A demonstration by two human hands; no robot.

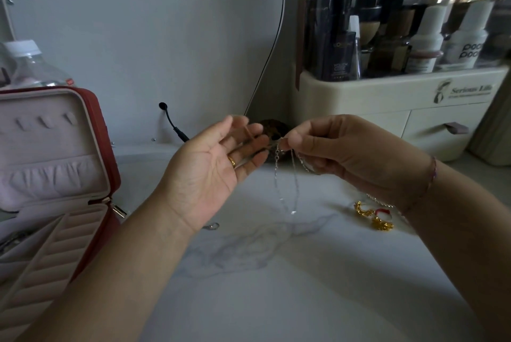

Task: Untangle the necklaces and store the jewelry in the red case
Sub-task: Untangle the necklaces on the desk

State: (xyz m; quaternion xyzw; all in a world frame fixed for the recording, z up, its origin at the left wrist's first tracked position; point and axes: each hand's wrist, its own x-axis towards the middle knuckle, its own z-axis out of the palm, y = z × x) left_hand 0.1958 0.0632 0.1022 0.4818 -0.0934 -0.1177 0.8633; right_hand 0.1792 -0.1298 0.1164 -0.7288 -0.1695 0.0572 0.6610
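While pinching the necklace in the right hand, left hand wide, seems mid-untangling; next needs strands teased apart, then red case at nine o'clock.

a thin silver chain hangs down in two strands, pinched by the right hand. gold earrings lie close by. the red case stands open, far left.

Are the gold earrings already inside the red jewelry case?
No, the gold earrings lie on the marble tabletop beside the right hand, which pinches a silver necklace, apart from the open red jewelry case.
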